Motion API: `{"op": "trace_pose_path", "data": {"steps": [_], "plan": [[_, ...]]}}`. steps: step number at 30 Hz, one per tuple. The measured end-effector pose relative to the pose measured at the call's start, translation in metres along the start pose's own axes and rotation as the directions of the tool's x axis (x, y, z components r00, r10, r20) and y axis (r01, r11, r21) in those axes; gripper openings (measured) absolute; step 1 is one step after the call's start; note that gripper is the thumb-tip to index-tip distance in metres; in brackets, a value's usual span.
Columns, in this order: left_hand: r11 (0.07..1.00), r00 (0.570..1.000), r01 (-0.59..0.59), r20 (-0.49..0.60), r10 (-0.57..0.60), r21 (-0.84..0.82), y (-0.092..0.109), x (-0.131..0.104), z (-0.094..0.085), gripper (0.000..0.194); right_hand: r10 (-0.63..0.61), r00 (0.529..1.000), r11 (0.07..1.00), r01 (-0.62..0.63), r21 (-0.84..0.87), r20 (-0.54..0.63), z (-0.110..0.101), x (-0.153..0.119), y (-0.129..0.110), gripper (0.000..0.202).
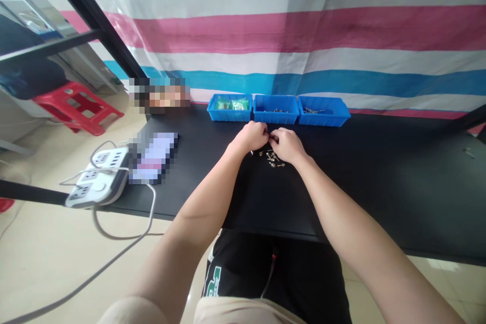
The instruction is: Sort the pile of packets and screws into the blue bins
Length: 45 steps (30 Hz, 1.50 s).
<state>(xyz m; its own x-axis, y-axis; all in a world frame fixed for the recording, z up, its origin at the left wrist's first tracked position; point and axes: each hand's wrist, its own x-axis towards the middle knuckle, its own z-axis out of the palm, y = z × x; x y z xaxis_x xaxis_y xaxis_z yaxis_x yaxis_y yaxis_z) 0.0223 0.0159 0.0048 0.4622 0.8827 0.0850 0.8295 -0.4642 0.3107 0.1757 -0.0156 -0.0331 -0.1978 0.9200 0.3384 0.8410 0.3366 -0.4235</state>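
Observation:
My left hand (255, 136) and my right hand (285, 144) meet fingertip to fingertip above the black table, just in front of the blue bins. Both have their fingers curled and pinched; whatever is between them is too small and hidden to name. Several small metal pieces (272, 158), like screws or bolts, lie loose under and beside my right hand. The left blue bin (231, 117) holds green-and-clear packets, the middle blue bin (276, 118) small metal parts, and the right blue bin (324, 120) thin metal pieces.
A white power strip (100, 177) with grey cables and a blurred-out phone (155, 157) lie at the table's left end. Behind the bins hangs a striped sheet (235, 35). A red stool (78, 106) stands on the floor at the left. One small piece lies far right.

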Motion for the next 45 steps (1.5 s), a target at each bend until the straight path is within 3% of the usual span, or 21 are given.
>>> {"op": "trace_pose_path", "data": {"steps": [6,12,16,21,27,36,45], "plan": [[1.000,1.000,-0.013,-0.001,0.013,0.010,0.000,0.001,0.000,0.025,-0.026,0.997,0.991,0.035,0.131,-0.070,0.005,0.001,0.004,0.014],[0.999,0.999,-0.043,-0.022,0.042,-0.030,0.000,0.000,0.000,0.027,0.046,0.989,0.935,0.007,0.354,-0.143,0.005,0.001,0.005,0.010],[0.989,0.987,-0.132,-0.100,0.125,-0.066,0.001,-0.001,-0.001,0.029,0.148,0.972,0.872,-0.042,0.488,-0.180,0.003,0.003,0.004,0.009],[0.953,0.943,-0.276,-0.229,0.243,-0.124,0.000,-0.001,0.001,0.025,0.240,0.951,0.775,-0.066,0.629,-0.196,0.001,0.005,0.004,0.015],[0.922,0.899,-0.341,-0.349,0.264,-0.182,-0.004,0.000,0.005,0.024,0.268,0.941,0.730,-0.057,0.681,-0.209,0.002,0.006,0.005,0.025],[0.897,0.887,-0.363,-0.388,0.251,-0.251,-0.004,0.000,0.006,0.020,0.261,0.940,0.723,-0.039,0.690,-0.221,0.005,0.007,0.008,0.028],[0.880,0.843,-0.373,-0.503,0.189,-0.296,-0.003,0.003,0.010,0.013,0.235,0.941,0.708,0.006,0.706,-0.244,0.004,0.005,0.003,0.029]]}}
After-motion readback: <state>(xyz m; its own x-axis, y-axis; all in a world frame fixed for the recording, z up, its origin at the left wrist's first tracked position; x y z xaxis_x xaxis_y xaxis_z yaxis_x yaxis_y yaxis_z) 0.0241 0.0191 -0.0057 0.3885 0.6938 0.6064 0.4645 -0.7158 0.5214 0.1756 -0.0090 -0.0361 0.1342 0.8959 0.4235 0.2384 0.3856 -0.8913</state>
